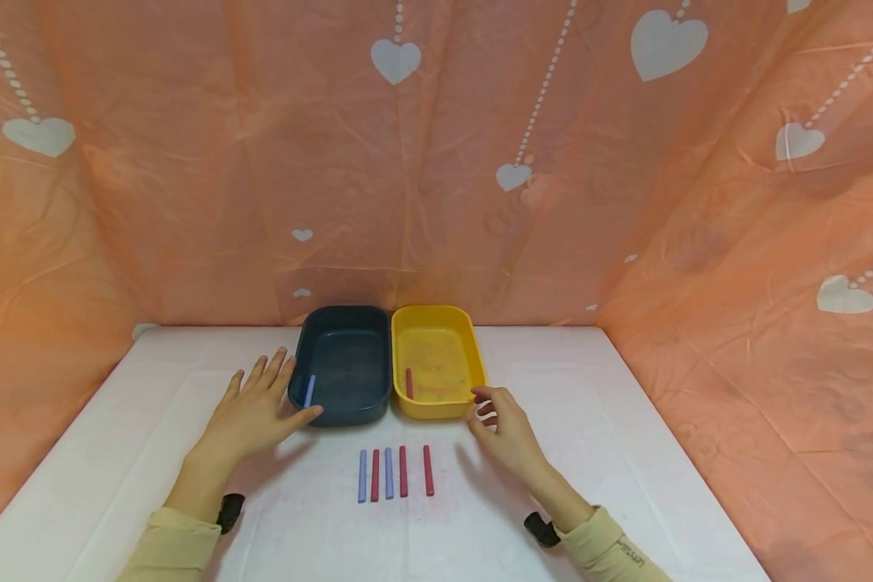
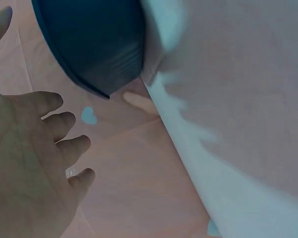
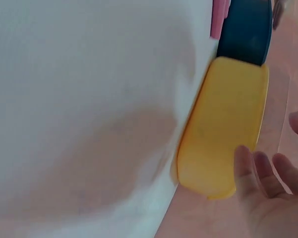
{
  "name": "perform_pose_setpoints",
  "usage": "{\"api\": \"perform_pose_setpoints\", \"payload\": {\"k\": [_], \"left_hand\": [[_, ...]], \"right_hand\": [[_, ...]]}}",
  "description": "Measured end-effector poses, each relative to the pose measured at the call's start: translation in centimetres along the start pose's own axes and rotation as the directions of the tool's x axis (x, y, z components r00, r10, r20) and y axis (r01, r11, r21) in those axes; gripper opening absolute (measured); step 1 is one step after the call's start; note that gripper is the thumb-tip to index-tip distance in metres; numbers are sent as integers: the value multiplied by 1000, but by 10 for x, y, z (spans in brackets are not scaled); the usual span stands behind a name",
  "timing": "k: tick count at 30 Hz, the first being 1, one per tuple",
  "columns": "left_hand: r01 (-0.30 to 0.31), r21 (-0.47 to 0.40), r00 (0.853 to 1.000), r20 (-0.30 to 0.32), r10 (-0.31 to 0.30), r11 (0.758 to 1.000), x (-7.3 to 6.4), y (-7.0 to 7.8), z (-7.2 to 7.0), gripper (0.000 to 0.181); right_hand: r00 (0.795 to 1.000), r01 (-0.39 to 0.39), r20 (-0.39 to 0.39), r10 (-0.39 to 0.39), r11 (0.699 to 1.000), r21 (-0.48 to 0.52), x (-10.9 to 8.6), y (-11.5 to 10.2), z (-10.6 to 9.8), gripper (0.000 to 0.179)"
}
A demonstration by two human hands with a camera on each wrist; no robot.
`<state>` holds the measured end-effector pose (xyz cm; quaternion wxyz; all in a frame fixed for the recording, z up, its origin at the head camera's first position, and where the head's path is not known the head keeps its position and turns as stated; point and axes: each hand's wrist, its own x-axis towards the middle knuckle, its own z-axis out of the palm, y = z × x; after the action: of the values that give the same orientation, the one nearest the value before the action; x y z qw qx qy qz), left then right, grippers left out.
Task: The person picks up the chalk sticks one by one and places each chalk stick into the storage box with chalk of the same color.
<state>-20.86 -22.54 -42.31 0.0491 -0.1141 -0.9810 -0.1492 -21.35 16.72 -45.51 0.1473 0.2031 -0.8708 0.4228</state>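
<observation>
My left hand [image 1: 253, 412] is spread with straight fingers beside the dark blue tray [image 1: 349, 416], its thumb over the near left corner. A blue chalk stick [image 1: 309, 390] lies inside that tray. My right hand [image 1: 508, 428] hovers at the near right corner of the yellow tray [image 1: 436, 411], fingers loosely bent and holding nothing. Whether it touches the rim I cannot tell. A red chalk stick [image 1: 410, 384] lies in the yellow tray. In front of the trays, a row of chalk holds a blue stick [image 1: 362, 476], a red stick [image 1: 374, 475] and several more of both colours.
Both trays stand side by side at the back of a white-covered table [image 1: 320, 541]. Behind and beside it hangs an orange curtain [image 1: 436, 226] printed with white hearts. A black band [image 1: 230, 513] is on the left wrist, another black band [image 1: 541, 529] on the right.
</observation>
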Motion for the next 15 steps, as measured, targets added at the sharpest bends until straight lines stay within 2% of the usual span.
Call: {"api": "perform_pose_setpoints", "payload": {"k": [7, 15], "left_hand": [[6, 3, 1000, 9, -6, 1000, 9, 4, 7, 107], [22, -18, 1000, 12, -22, 1000, 14, 9, 14, 111]], "right_hand": [[988, -101, 128, 87, 989, 110, -2, -5, 9, 31], [939, -157, 320, 123, 984, 81, -7, -8, 21, 34]]}}
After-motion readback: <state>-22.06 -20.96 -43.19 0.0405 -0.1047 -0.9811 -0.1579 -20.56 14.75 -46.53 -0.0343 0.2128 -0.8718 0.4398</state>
